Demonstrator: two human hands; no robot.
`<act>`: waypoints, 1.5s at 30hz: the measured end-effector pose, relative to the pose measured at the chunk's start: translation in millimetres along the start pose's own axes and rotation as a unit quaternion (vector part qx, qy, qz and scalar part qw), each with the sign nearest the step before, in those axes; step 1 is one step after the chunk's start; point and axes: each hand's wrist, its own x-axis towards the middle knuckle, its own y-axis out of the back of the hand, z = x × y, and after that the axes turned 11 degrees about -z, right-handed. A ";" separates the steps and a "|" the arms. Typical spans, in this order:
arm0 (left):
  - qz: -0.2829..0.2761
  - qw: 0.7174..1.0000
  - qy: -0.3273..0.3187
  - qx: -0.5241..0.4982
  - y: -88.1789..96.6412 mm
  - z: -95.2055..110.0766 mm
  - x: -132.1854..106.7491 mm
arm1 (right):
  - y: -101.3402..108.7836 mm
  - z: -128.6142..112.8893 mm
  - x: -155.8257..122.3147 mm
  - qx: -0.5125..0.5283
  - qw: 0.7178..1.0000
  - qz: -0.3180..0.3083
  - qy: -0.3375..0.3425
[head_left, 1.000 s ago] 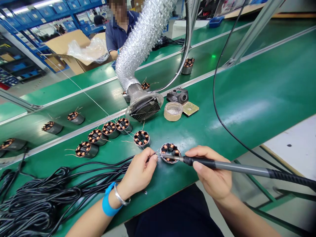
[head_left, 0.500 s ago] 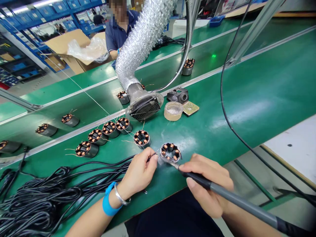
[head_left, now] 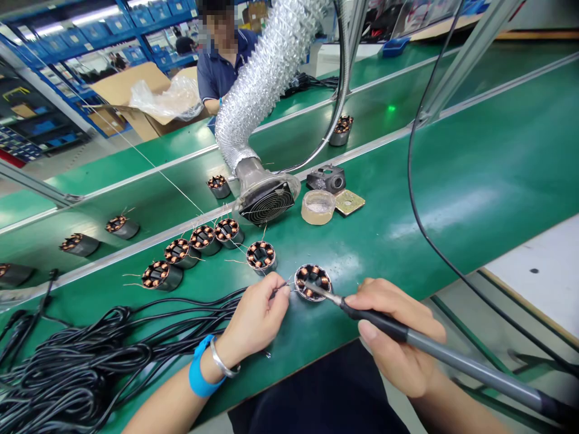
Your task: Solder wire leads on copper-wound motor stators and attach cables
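Observation:
A round motor stator (head_left: pixel 312 281) with copper windings lies on the green bench (head_left: pixel 452 181) in front of me. My right hand (head_left: pixel 398 334) grips a grey soldering iron (head_left: pixel 434 352); its metal tip rests over the stator's near-left rim. My left hand (head_left: pixel 257 316) pinches the end of a thin black wire (head_left: pixel 277 290) just left of the stator. A blue wrist strap (head_left: pixel 198 375) and a metal bangle sit on my left wrist.
Several more stators (head_left: pixel 261 255) line up to the left. A fume extractor fan (head_left: pixel 266 202) on a foil hose (head_left: pixel 266 72) faces the work. A tape roll (head_left: pixel 318 207), a brass plate (head_left: pixel 349 202), coiled black cables (head_left: pixel 76 361). A person (head_left: pixel 224 57) sits opposite.
The soldering iron swung from level to angled down toward me, then its tip lifted over the stator's rim. Stators on the far belt drifted left.

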 end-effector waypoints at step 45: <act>0.017 0.981 -0.011 -0.195 -0.1 -15.2 3.5 | -45.4 64.4 -8.2 -0.087 0.993 -0.046 0.065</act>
